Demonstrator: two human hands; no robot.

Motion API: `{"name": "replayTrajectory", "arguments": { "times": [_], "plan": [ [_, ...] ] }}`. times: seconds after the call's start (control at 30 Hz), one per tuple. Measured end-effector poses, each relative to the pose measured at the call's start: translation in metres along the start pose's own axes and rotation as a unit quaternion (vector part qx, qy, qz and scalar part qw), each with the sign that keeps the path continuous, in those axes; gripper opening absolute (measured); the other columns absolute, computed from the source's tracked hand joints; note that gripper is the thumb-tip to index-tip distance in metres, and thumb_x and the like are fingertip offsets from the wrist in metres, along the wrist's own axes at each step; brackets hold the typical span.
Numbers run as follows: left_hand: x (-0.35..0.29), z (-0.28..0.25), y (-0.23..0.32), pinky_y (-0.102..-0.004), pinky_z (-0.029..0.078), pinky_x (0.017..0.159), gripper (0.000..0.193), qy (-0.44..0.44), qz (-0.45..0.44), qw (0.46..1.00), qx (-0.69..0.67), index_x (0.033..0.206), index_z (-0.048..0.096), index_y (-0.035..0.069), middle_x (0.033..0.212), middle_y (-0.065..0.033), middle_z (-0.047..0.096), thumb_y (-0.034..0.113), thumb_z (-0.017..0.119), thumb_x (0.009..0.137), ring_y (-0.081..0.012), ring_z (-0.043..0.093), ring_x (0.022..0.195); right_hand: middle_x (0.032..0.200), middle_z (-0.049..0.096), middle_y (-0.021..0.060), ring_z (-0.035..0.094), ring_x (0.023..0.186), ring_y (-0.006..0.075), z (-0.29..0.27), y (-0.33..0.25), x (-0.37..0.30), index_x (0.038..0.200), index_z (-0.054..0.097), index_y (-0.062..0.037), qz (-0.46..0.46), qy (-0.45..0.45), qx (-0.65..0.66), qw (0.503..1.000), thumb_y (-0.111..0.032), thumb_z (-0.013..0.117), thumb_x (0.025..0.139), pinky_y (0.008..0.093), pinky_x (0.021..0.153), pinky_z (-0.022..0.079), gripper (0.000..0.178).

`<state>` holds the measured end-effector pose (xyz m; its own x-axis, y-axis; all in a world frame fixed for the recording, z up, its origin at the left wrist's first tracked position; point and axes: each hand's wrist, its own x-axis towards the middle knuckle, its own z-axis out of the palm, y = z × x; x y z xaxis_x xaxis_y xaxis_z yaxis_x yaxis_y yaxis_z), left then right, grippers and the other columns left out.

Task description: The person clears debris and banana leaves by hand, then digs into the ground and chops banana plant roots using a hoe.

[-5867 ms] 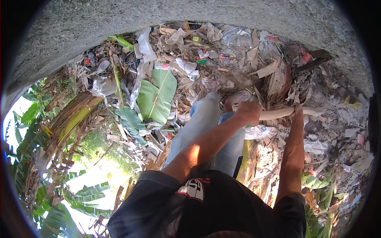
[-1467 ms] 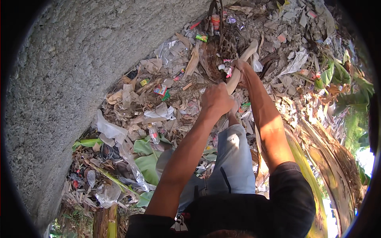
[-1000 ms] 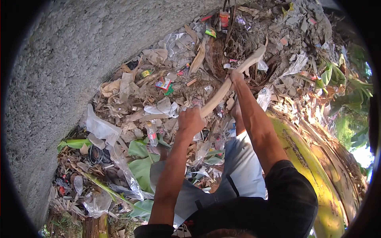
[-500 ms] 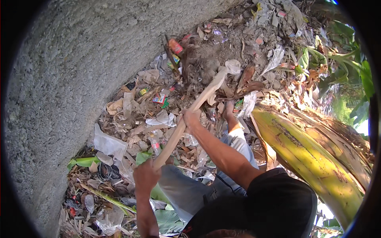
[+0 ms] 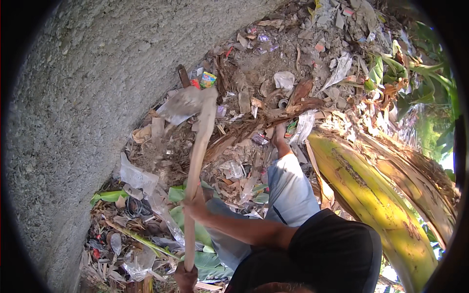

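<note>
Both my hands grip a long wooden-handled hoe [image 5: 196,151], its handle running nearly straight up the view. My left hand [image 5: 185,277] is closed round the handle's lower end, and my right hand [image 5: 195,206] is closed round it farther up. The hoe's blade [image 5: 181,105], smeared by motion, points left from the top of the handle, over the littered soil by the wall. Below the blade is a patch of loose dark soil and dry scraps [image 5: 168,156]. A strip of brown dried plant fibre [image 5: 259,124] lies to the right of the handle.
A rough grey concrete wall [image 5: 93,97] rises along the left. Plastic wrappers, dry leaves and a clear plastic sheet [image 5: 137,175] cover the ground. My bare foot [image 5: 280,141] stands near a thick yellow-green banana stem [image 5: 371,195] on the right. Green leaves [image 5: 430,83] hang at the far right.
The hoe's head has swung left toward the wall, and its handle is steeper. Both hands have moved down the view, still on the handle. The plant fibre and loose litter have shifted.
</note>
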<state>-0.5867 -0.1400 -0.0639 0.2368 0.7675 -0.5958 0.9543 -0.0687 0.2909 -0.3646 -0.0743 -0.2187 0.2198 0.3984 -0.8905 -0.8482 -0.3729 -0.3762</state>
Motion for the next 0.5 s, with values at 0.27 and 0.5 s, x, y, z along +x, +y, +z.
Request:
{"name": "replayTrajectory", "arguments": {
  "times": [0.27,0.5],
  "plan": [
    [0.206,0.154,0.242,-0.0498,0.049,0.063,0.032,-0.090,0.230,0.961,-0.126,0.087,0.054,0.007,0.080,-0.0183,0.064,0.030,0.068,0.071,-0.0393,0.062,0.073,0.072,0.048,0.0109,0.050,0.047,0.0174,-0.194,-0.279,0.105,0.103,0.028,0.0001,-0.312,0.279,-0.106,0.902,0.002,0.056,0.073,0.0284,0.037,0.042,0.040],
    [0.287,0.191,0.230,-0.0512,0.049,0.066,0.033,-0.127,0.164,0.972,-0.112,0.088,0.054,0.005,0.081,-0.0211,0.064,0.030,0.068,0.071,-0.0419,0.061,0.075,0.096,0.058,0.0236,0.063,0.082,0.0294,-0.215,-0.250,0.268,0.117,0.036,0.0126,-0.098,0.306,-0.269,0.908,-0.013,0.060,0.072,0.0381,0.066,0.054,0.057]
  ]
}}
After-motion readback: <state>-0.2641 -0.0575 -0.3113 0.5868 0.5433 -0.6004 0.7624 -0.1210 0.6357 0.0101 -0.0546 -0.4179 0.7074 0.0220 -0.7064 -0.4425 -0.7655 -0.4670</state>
